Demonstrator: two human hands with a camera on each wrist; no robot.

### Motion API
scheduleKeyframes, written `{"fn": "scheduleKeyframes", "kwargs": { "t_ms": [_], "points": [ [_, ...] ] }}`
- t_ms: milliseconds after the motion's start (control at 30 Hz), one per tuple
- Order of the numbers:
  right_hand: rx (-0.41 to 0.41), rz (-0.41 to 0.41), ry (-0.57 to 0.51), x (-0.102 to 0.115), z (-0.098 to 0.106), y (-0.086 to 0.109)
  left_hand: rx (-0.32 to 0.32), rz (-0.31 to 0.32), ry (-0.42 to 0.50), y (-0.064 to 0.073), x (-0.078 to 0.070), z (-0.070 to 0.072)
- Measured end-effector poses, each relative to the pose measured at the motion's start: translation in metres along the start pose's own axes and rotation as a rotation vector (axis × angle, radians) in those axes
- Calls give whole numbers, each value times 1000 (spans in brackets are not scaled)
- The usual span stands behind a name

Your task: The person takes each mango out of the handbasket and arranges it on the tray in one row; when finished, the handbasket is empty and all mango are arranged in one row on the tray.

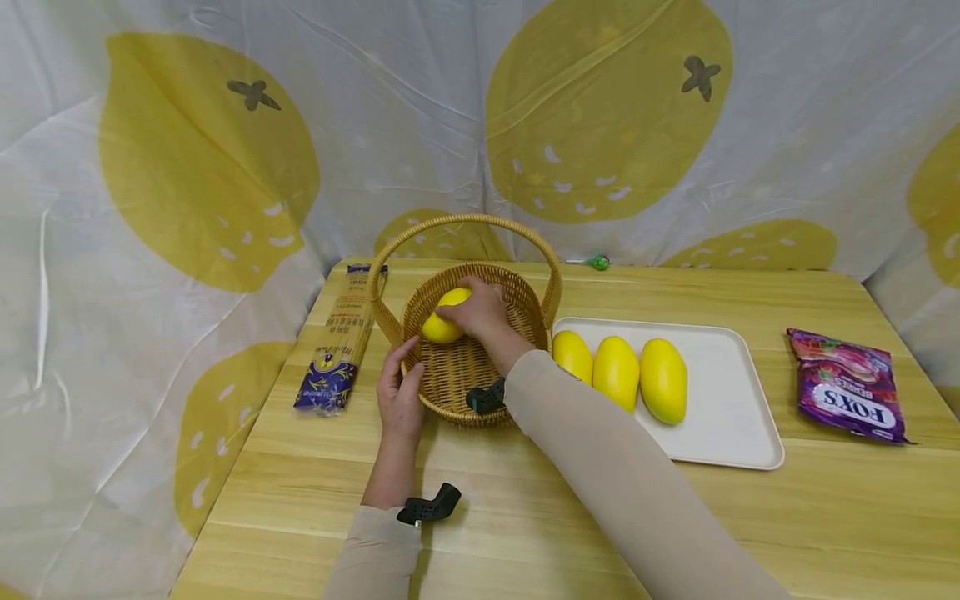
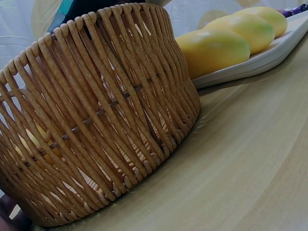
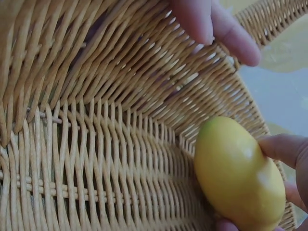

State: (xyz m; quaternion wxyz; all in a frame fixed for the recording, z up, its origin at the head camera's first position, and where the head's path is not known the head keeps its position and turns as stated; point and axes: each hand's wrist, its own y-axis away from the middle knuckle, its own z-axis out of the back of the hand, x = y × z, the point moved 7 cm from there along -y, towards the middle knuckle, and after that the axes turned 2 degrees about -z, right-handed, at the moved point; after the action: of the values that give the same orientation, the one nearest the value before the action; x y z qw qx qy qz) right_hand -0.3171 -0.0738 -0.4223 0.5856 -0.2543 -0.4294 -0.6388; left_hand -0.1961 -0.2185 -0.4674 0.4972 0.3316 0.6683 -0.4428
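A yellow mango (image 1: 442, 327) is held in my right hand (image 1: 480, 312), inside a round wicker basket (image 1: 457, 392) with a tall arched handle. Close up in the right wrist view, thumb and fingers pinch the mango (image 3: 236, 173) near the basket's inner wall. My left hand (image 1: 401, 396) grips the basket's near-left rim, its fingertips (image 3: 236, 41) reaching over the edge. Three more mangoes (image 1: 617, 371) lie side by side on a white tray (image 1: 731, 400) just right of the basket. From the left wrist, the basket's outer weave (image 2: 110, 106) hides most of the inside.
A spaghetti packet (image 1: 337, 342) lies left of the basket. At the far right is a purple Fox's berries bag (image 1: 847, 387). A green-headed lollipop (image 1: 598, 262) lies at the table's back edge, before a lemon-print curtain (image 1: 420, 125).
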Motion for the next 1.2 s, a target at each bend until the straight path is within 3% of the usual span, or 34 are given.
{"fn": "scheduleKeyframes", "kwargs": {
  "t_ms": [333,567,933,1200],
  "points": [
    [99,147,15,30,13,15,-8,-10,6,0,-1,0],
    [56,242,17,44,35,35,-7,-13,22,-1,-2,0],
    [89,339,3,43,66,70,-3,5,39,-1,-1,-2],
    [203,371,-137,25,82,99,-7,26,31,1,-1,-1]
  ]
}}
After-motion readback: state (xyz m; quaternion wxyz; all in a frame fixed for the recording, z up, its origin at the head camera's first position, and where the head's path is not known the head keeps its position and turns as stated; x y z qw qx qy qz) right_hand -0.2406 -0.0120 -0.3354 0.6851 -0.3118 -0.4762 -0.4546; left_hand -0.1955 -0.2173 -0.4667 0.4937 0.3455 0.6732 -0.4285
